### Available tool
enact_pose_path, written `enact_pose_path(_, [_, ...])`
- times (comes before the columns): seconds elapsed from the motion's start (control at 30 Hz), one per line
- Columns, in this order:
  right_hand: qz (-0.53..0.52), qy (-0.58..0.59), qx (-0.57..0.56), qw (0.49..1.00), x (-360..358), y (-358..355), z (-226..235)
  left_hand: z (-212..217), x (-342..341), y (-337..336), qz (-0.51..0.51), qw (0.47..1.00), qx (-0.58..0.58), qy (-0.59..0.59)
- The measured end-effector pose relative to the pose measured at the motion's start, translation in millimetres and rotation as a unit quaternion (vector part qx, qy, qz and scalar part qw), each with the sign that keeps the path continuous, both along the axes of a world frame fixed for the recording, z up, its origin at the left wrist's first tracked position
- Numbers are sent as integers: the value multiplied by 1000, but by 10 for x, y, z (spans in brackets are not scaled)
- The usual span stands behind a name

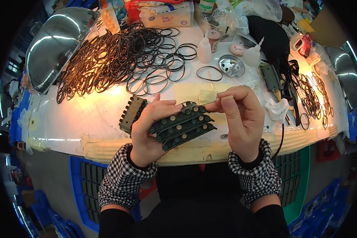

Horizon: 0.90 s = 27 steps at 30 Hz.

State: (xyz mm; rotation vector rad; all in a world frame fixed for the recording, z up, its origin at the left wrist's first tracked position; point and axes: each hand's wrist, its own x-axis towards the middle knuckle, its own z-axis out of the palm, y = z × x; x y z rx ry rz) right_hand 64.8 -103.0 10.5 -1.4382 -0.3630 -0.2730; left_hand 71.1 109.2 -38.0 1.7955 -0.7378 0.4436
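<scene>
My left hand (144, 135) is closed round several dark green toy tank track units (182, 126), fanned out with small round wheels along their sides. At their right end, my right hand (244, 115) is closed in a pinch. Something very thin runs from its fingertips to the tip of the top unit; I cannot make out what it is. Just left of my left hand, another stack of similar pieces (133, 113) stands on the table, its brownish face showing and black knobs along its edge.
A big heap of thin black rubber loops (107, 55) covers the table's back left, beside a shiny metal dome (53, 47). Behind my right hand are a white squeeze bottle (204, 50) and a round metal dish (231, 65). A blue crate (76, 186) and a green crate (303, 182) sit below the table edge.
</scene>
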Motion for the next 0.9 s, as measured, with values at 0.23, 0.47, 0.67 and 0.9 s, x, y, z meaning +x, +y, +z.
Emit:
enact_pose_path(0.23, [-2, -4, -16, 1000, 11, -7, -4, 11, 1, 0, 6, 1000, 12, -4])
enact_pose_path(0.47, [-138, -50, -117, 982, 89, -196, -65, 6, 1, -7, 22, 1000, 10, 7])
enact_pose_path(0.67, [-218, -195, -443, 847, 184, -307, -76, 16, 14, -9, 26, 1000, 13, 4])
enact_pose_path(0.9, [-136, -127, -173, 967, 19, -216, -7, 37, 19, -16, 22, 1000, 11, 14])
